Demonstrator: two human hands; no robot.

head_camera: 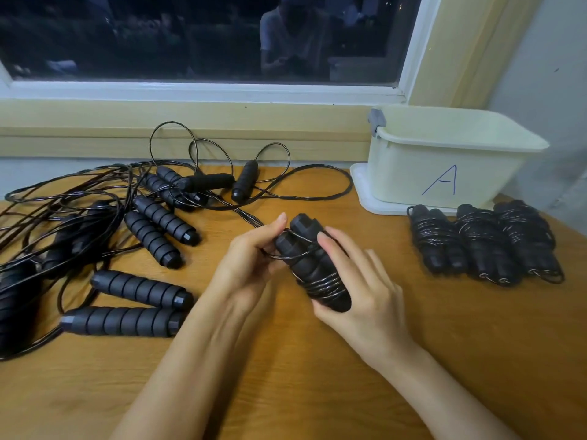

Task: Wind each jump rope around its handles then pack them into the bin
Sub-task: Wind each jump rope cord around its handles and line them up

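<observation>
My right hand (355,290) grips a pair of black foam handles (305,249) held side by side above the table, with black rope coiled round their lower end. My left hand (251,258) pinches the rope (282,257) at the handles' upper part, where a loose loop lies around them. The free rope runs off to the upper left into the tangle. Three wound jump ropes (482,246) lie in a row at the right. The pale bin (444,160), marked with the letter A, stands behind them on its lid.
Several loose black handles (152,238) and a tangle of rope (63,198) cover the left half of the wooden table (317,376). A window sill and dark window run along the back. A wall stands to the right of the bin.
</observation>
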